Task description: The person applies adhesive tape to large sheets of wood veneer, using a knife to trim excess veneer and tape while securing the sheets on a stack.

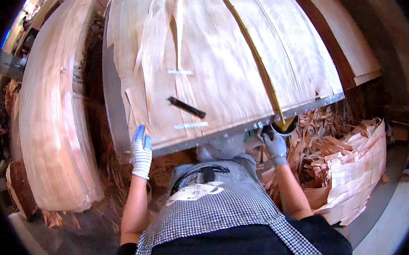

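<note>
A wide pale wood veneer sheet (198, 42) lies on a grey-edged table (116, 91), with splits on its left side. My left hand (142, 153), in a striped glove with blue fingertips, rests at the near left edge, fingers stretched out. My right hand (275, 146), in a grey-white glove, is closed at the side of a dark-rimmed round thing (290, 129) at the near edge; its fingers are partly hidden. A long yellow-brown strip (251, 43) runs down the sheet to that round thing. A slim black tool (186, 107) lies between two short pale tape pieces (180, 72).
A tall veneer stack (54, 119) stands on the left, and another veneer sheet (340, 28) lies at the far right. Torn veneer scraps (310, 144) heap below the table, beside a bundle of broken sheets (355, 174) at the right. My checked apron (209, 198) nearly meets the table edge.
</note>
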The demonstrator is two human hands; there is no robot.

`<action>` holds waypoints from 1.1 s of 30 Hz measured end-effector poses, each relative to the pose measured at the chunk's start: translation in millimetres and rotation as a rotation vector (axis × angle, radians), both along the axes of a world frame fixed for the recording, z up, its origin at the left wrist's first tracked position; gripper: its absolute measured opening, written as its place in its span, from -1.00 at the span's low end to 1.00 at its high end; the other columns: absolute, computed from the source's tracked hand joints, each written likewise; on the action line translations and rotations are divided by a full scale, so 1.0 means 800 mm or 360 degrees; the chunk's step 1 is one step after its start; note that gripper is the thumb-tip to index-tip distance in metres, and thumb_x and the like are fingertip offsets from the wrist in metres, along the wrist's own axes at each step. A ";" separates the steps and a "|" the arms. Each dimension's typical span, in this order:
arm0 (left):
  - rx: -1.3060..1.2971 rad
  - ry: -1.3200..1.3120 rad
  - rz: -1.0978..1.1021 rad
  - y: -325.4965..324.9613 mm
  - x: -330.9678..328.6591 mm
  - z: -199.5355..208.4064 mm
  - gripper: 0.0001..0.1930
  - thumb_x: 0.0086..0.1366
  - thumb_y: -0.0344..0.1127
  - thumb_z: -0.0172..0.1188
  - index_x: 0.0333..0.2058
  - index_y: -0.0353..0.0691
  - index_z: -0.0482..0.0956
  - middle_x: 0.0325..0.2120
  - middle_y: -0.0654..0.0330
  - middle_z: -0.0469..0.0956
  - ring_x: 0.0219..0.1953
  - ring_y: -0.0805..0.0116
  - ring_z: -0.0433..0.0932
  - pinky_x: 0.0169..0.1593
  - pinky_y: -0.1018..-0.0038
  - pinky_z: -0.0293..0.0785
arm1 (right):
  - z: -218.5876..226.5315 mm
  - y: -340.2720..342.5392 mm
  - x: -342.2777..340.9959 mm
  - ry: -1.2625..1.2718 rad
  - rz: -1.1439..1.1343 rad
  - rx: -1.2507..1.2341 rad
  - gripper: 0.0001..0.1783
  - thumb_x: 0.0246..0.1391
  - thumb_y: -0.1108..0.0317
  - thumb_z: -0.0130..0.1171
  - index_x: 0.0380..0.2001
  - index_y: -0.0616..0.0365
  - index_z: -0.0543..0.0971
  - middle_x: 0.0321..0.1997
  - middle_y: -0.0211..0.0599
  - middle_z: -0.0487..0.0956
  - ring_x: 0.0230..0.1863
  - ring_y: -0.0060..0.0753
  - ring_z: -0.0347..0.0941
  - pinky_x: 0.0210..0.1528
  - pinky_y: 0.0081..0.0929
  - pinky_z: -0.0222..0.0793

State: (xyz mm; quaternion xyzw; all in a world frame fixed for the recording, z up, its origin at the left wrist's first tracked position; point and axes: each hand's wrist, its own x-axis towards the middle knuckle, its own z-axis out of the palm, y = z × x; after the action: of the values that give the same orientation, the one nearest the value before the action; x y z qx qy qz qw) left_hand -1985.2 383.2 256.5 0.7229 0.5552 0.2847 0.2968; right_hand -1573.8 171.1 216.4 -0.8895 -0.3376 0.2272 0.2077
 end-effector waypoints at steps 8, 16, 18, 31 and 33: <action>0.0187 0.0478 -0.0221 0.241 0.067 -0.028 -0.60 0.08 -0.24 0.06 -0.05 -0.06 0.43 0.11 -0.10 0.16 0.15 -0.04 0.12 0.18 0.23 0.04 | 0.051 0.235 -0.191 -0.0829 0.0789 0.0425 -0.67 -0.11 0.38 0.00 -0.18 0.09 0.44 -0.03 -0.16 0.39 -0.04 -0.11 0.32 -0.09 -0.29 0.30; 0.0193 0.0826 -0.0324 0.314 0.131 -0.057 -0.61 0.12 -0.07 -0.05 -0.08 0.00 0.47 0.09 0.04 0.21 0.15 0.10 0.12 0.19 0.07 -0.12 | 0.029 0.283 -0.226 -0.0407 0.0708 -0.0158 -0.74 -0.19 0.49 0.01 -0.31 0.09 0.41 -0.32 -0.11 0.43 -0.26 -0.03 0.38 -0.25 -0.18 0.33; 0.0395 0.0771 -0.0344 0.311 0.128 -0.078 -0.62 0.12 -0.16 0.00 -0.10 -0.15 0.46 0.04 0.08 0.30 0.09 0.08 0.21 0.18 0.18 -0.03 | 0.036 0.271 -0.221 -0.0309 0.0615 -0.0065 -0.75 -0.21 0.51 0.03 -0.34 0.11 0.41 -0.34 -0.08 0.43 -0.28 0.02 0.38 -0.28 -0.17 0.32; 0.0011 0.0119 -0.1921 -0.028 0.216 0.076 -0.82 0.12 -0.39 -0.03 -0.30 -0.24 0.48 -0.39 0.04 0.48 -0.30 0.18 0.48 -0.16 0.35 0.41 | 0.157 0.087 -0.138 0.1192 -0.0619 0.1096 -0.67 0.00 0.43 0.11 -0.12 0.28 0.43 -0.35 -0.33 0.54 -0.46 -0.64 0.38 -0.44 -0.70 0.29; 0.0869 -0.0365 -0.2192 -0.106 0.223 0.071 -0.77 0.02 -0.40 0.00 -0.29 -0.23 0.47 -0.27 0.07 0.46 -0.27 0.20 0.46 -0.15 0.30 0.38 | 0.174 0.026 -0.111 0.1248 -0.0522 0.0876 -0.76 -0.05 0.42 0.16 -0.27 0.27 0.47 -0.46 -0.42 0.49 -0.52 -0.62 0.37 -0.49 -0.68 0.29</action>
State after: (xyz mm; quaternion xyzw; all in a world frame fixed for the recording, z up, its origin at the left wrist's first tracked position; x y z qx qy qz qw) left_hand -1806.8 298.0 313.0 0.9206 -0.1476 0.2358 0.2740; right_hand -1662.8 191.7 355.2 -0.6908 -0.1375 0.4111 0.5786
